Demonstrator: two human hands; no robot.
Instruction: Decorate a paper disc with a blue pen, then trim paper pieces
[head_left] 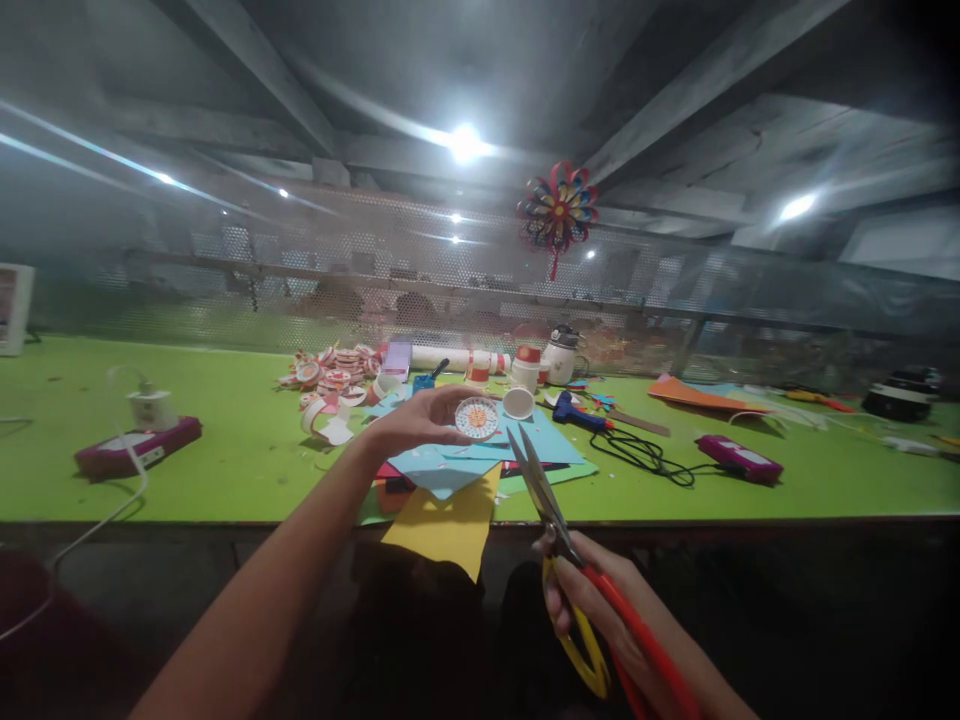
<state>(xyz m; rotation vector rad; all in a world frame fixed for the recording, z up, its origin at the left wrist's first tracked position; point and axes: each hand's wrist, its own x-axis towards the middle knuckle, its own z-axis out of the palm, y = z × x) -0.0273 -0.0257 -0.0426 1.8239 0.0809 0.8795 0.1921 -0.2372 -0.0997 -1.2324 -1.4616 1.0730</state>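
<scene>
Between the thumb and fingers of my left hand is a small round decorated disc, white-rimmed with an orange and blue dotted pattern. My right hand grips a pair of scissors with one yellow and one red handle. The blades are slightly apart and point up toward the disc without touching it. A white paper cup lies just right of the disc, its mouth facing me. Below the disc are light blue paper sheets and a yellow sheet that hangs over the table edge.
A blue glue gun with a coiled black cable lies to the right. Purple power strips sit on both sides of the green table. Cut cup pieces are heaped at back left. An orange sheet rests at right.
</scene>
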